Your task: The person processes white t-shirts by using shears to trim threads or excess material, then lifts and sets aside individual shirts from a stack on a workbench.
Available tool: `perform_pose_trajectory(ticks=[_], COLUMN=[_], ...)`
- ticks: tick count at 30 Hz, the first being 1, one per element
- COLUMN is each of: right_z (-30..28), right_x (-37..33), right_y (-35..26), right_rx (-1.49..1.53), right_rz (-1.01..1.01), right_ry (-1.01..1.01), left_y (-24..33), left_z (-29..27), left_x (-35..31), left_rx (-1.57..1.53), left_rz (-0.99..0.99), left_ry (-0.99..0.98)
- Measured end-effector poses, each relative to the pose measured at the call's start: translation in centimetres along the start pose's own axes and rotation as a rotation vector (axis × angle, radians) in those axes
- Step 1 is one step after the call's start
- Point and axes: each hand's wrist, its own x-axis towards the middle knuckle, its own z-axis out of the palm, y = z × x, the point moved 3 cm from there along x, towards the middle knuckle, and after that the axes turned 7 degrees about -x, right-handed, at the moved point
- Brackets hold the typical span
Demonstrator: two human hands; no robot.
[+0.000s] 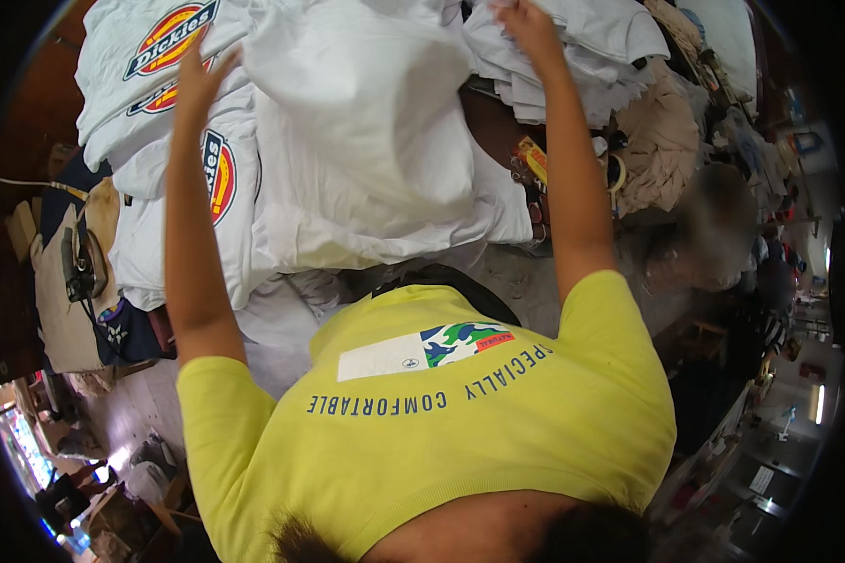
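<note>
Opened, with the thumb well apart from the fingers, at the left hand (197,84), over the stack of printed white shirts (127,117); not possible to tell if touching the top shirt. Loosely bent at the right hand (533,36), over the heap of white fabric (610,38); not possible to tell if pinching any of it, with fingertips close to the upper edge of the view. Between the two hands, and coming nearer to the body than both: a large white cloth (366,141), spread out, with soft folds and a puffed middle. Nearer to the body than the right hand, just beside its forearm: a yellow packet (533,159). To the right of the same forearm: a yellowish ring (621,173) and crumpled beige cloth (662,141).
</note>
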Motion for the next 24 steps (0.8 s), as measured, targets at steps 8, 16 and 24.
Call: perform_pose_trajectory(ticks=[8,16,24], right_z=[9.3,3.9,10.8], right_x=[-24.5,-24.7,-21.5], right_y=[0.6,5.4,-5.9], right_rx=[-0.222,-0.099,-0.021], right_rz=[-0.117,0.336,0.067], right_ry=[-0.375,-0.06,-0.237], left_y=[-1.8,-0.1,4.1], left_z=[2.0,-2.2,-0.5], left_x=[-24.8,-25.2,-25.4], left_rx=[0.193,0.441,-0.145], left_rz=[-0.125,-0.193,-0.163], left_ry=[-0.66,-0.258,0.133])
